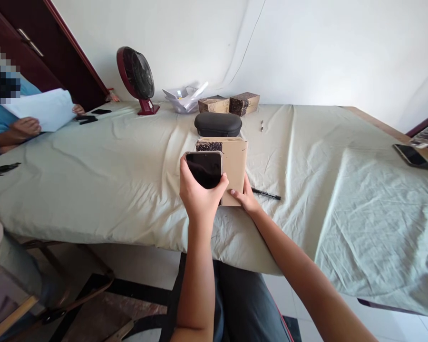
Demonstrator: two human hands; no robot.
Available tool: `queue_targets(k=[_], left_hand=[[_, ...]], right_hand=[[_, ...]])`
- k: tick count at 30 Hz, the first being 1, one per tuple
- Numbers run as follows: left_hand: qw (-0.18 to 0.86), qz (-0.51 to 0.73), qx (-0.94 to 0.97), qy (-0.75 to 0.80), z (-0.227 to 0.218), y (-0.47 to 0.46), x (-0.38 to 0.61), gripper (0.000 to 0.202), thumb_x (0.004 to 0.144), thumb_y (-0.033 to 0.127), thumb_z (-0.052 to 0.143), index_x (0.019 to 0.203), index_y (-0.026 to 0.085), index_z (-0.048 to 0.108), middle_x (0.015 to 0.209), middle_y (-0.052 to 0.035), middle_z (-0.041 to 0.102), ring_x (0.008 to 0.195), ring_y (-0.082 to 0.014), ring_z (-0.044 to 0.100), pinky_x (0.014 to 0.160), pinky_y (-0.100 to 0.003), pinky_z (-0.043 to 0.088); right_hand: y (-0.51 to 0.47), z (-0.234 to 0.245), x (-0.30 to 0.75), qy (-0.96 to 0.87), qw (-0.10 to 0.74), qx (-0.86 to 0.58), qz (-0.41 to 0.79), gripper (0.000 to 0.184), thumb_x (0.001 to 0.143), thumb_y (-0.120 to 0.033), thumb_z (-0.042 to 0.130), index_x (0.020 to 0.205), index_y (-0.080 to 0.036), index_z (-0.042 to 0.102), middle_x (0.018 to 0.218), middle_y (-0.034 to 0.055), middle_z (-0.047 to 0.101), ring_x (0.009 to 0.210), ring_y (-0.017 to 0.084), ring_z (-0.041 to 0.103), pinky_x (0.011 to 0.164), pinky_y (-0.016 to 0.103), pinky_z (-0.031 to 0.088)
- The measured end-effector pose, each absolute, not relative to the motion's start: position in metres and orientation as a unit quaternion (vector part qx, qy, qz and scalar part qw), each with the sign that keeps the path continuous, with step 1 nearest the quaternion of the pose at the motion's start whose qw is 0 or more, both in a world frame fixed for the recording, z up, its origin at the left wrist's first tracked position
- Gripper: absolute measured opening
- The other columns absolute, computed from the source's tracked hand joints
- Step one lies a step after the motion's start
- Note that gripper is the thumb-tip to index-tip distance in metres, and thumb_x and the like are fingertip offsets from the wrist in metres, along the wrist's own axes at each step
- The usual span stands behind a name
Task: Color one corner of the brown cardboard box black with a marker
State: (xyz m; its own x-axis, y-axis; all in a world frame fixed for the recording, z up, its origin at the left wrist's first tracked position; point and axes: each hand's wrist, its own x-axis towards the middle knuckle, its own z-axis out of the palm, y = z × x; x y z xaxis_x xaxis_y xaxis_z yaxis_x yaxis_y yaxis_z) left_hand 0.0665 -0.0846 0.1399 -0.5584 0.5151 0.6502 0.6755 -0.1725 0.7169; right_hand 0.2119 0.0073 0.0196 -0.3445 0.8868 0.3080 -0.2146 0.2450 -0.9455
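Observation:
My left hand (199, 199) is wrapped around a smartphone (204, 167) with a dark screen, held up in front of a cardboard box (235, 164). The phone covers the lower left part of that box. At the box's lower right edge, my right hand (248, 195) grips it, thumb on the near face and the other fingers mostly hidden behind. A black pen (267, 193) lies on the cloth just right of this hand. Directly behind the box sits a black zip case (218, 124).
Two patterned cardboard boxes (245, 103), a clear plastic basket (185, 100) and a red fan (137, 78) stand along the wall. Another person (24, 118) holds white paper at the left. A phone (413, 156) lies at the right on the cloth-covered table (92, 190).

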Motion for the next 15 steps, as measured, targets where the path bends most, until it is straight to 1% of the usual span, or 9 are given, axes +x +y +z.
queue_targets(k=[5,8,11,15], left_hand=[[0.050,-0.618,-0.465,-0.633,0.140,-0.083,0.064,0.103,0.073,0.032,0.085,0.162,0.019,0.035,0.164,-0.0208,0.052,0.152,-0.0369,0.054,0.127,-0.053,0.045],[0.042,-0.614,-0.473,-0.631,0.142,-0.082,0.066,0.104,0.071,0.027,0.084,0.163,0.019,0.035,0.163,-0.0196,0.053,0.151,-0.0365,0.055,0.128,-0.051,0.045],[0.031,-0.608,-0.484,-0.629,0.145,-0.081,0.067,0.105,0.071,0.027,0.083,0.163,0.018,0.035,0.163,-0.0197,0.053,0.152,-0.0372,0.054,0.129,-0.052,0.044],[0.041,-0.592,-0.467,-0.656,0.149,-0.080,0.053,0.108,0.072,0.030,0.084,0.166,0.015,0.033,0.165,-0.0217,0.050,0.160,-0.0396,0.042,0.134,-0.054,0.036]], right_hand=[[0.008,0.016,0.212,-0.606,0.502,-0.274,0.553,0.116,0.075,-0.062,0.088,0.170,-0.032,0.028,0.176,0.0100,0.038,0.161,0.041,0.040,0.132,0.063,0.037],[0.008,0.016,0.211,-0.607,0.503,-0.272,0.552,0.116,0.075,-0.062,0.089,0.170,-0.033,0.028,0.175,0.0096,0.040,0.160,0.040,0.041,0.132,0.064,0.036],[0.007,0.019,0.211,-0.606,0.502,-0.274,0.552,0.116,0.074,-0.062,0.089,0.170,-0.035,0.029,0.174,0.0085,0.043,0.159,0.041,0.043,0.131,0.064,0.038],[0.004,0.021,0.211,-0.588,0.512,-0.278,0.561,0.119,0.074,-0.062,0.089,0.171,-0.035,0.026,0.173,0.0089,0.044,0.159,0.040,0.044,0.130,0.064,0.040]])
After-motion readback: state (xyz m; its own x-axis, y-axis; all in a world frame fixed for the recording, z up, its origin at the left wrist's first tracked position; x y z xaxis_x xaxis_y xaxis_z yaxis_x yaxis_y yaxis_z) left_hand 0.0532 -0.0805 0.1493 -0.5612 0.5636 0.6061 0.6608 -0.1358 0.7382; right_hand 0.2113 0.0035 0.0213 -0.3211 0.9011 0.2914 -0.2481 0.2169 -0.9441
